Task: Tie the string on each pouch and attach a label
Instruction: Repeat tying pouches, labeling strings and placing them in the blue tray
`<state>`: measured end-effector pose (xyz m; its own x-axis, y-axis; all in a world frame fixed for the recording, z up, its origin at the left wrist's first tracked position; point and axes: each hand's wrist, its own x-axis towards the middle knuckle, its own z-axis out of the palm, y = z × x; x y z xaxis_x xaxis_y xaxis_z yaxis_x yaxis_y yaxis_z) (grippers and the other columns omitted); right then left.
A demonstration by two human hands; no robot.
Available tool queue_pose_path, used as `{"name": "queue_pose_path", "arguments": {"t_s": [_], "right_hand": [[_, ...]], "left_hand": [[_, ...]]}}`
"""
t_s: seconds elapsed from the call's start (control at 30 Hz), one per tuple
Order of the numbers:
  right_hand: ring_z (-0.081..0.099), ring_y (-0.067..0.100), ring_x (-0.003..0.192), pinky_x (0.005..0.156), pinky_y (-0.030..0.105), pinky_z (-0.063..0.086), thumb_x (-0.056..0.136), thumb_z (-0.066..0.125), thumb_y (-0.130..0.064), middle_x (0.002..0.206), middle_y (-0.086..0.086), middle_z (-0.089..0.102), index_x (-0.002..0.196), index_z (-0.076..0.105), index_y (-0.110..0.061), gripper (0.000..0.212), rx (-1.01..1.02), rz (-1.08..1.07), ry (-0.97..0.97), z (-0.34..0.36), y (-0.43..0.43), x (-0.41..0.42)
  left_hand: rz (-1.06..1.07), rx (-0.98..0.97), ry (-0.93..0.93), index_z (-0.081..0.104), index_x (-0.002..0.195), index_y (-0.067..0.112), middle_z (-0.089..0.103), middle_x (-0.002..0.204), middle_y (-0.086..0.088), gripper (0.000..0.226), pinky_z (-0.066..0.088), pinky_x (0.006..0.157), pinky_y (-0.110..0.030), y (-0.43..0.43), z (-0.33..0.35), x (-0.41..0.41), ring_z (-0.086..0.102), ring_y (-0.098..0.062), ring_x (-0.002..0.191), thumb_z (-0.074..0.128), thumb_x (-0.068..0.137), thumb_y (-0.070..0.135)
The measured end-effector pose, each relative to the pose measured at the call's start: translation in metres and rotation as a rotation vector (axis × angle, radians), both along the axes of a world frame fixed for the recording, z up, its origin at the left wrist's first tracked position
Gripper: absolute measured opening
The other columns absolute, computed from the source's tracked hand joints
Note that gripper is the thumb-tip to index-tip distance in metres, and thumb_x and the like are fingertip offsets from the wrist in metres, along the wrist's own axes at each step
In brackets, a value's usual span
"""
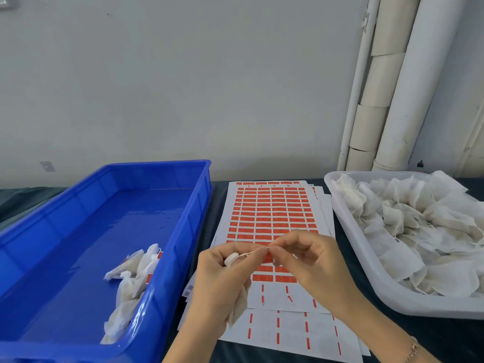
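My left hand grips a small white cloth pouch, most of it hidden in my palm, its lower end hanging below. A thin white string runs from the pouch's neck to my right hand, which pinches its end between thumb and forefinger. Both hands hover over a sheet of orange labels lying mid-table. The near rows of the sheet are peeled away, leaving white backing.
A blue plastic crate on the left holds a few white pouches with orange labels at its near right side. A white tray on the right is heaped with pouches. More label sheets lie beneath the top one. White pipes stand behind.
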<state>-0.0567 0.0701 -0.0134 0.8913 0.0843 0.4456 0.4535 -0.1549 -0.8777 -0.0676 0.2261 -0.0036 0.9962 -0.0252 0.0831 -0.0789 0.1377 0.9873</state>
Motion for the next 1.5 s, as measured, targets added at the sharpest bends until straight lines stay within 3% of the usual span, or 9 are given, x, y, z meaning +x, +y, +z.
{"name": "queue_pose_path", "arguments": {"t_s": [0.17,0.3,0.47,0.6,0.77,0.93,1.1,1.23,1.5], "right_hand": [[0.07,0.006,0.082,0.069,0.011,0.053,0.072,0.068,-0.039,0.082,-0.018,0.072,0.08,0.07,-0.032,0.011,0.013,-0.114,0.024,-0.003,-0.002,0.006],[0.07,0.003,0.082,0.064,0.01,0.051,0.07,0.067,-0.04,0.084,-0.02,0.072,0.084,0.069,-0.028,0.018,0.082,-0.1,0.126,-0.002,0.0,0.011],[0.068,0.004,0.088,0.066,0.009,0.051,0.075,0.064,-0.041,0.091,-0.021,0.071,0.093,0.07,-0.034,0.021,0.047,0.109,0.134,0.0,0.031,0.015],[0.065,0.011,0.082,0.07,0.024,0.054,0.081,0.068,-0.046,0.095,-0.018,0.069,0.107,0.065,-0.038,0.028,-0.216,0.319,-0.019,0.01,0.081,0.018],[0.051,0.001,0.057,0.056,0.013,0.04,0.086,0.066,-0.037,0.065,-0.019,0.063,0.086,0.074,-0.021,0.018,-0.345,0.327,-0.114,0.029,0.156,0.046],[0.06,0.02,0.074,0.07,0.033,0.053,0.085,0.062,-0.031,0.078,0.004,0.071,0.077,0.071,-0.008,0.025,-0.695,0.251,-0.026,0.029,0.22,0.087],[0.036,0.024,0.062,0.05,0.028,0.034,0.084,0.046,-0.008,0.069,0.009,0.04,0.06,0.046,-0.006,0.024,-0.982,0.224,0.047,0.009,0.258,0.1],[0.059,0.029,0.091,0.077,0.036,0.052,0.087,0.052,-0.011,0.1,0.013,0.061,0.1,0.066,-0.007,0.019,-0.935,0.257,0.012,0.006,0.25,0.092],[0.063,0.004,0.072,0.069,0.016,0.053,0.087,0.062,-0.031,0.08,-0.019,0.067,0.106,0.067,-0.029,0.02,-0.305,-0.055,-0.126,0.011,0.131,0.04]], "left_hand": [[0.001,0.14,0.056,0.077,0.089,0.029,0.075,0.088,-0.007,0.027,0.057,0.084,-0.048,0.001,0.001,0.001,0.068,-0.036,0.09,0.068,0.071,0.046],[-0.071,0.069,0.139,0.075,0.099,0.024,0.072,0.108,-0.006,0.025,0.055,0.088,-0.044,0.021,0.007,0.0,0.069,-0.025,0.099,0.05,0.095,0.019],[0.032,0.296,-0.187,0.067,0.113,0.026,0.074,0.094,0.01,0.025,0.052,0.073,-0.011,0.057,0.015,-0.02,0.069,-0.005,0.091,0.059,0.09,0.018],[0.097,0.541,-0.308,0.071,0.102,0.034,0.073,0.091,0.009,0.025,0.053,0.082,-0.02,0.099,0.031,-0.026,0.069,-0.012,0.091,0.068,0.086,0.015],[0.236,0.685,-0.307,0.073,0.098,0.023,0.074,0.087,0.009,0.02,0.054,0.078,-0.018,0.158,0.044,-0.006,0.071,-0.007,0.085,0.07,0.085,0.008],[0.379,0.948,-0.167,0.071,0.087,0.016,0.071,0.08,0.008,0.011,0.05,0.066,-0.013,0.204,0.029,0.028,0.067,-0.002,0.071,0.066,0.083,0.007],[0.336,1.118,0.001,0.069,0.089,0.011,0.07,0.087,-0.002,0.011,0.048,0.066,-0.018,0.221,0.004,0.052,0.063,-0.015,0.08,0.061,0.083,0.007],[0.309,1.099,0.03,0.06,0.11,0.016,0.065,0.097,0.002,0.021,0.048,0.068,-0.016,0.222,-0.002,0.052,0.062,-0.011,0.083,0.059,0.09,0.013],[0.271,0.771,-0.412,0.071,0.088,0.026,0.07,0.085,0.021,0.019,0.05,0.067,-0.011,0.122,0.038,0.039,0.066,-0.002,0.08,0.066,0.087,0.008]]}}
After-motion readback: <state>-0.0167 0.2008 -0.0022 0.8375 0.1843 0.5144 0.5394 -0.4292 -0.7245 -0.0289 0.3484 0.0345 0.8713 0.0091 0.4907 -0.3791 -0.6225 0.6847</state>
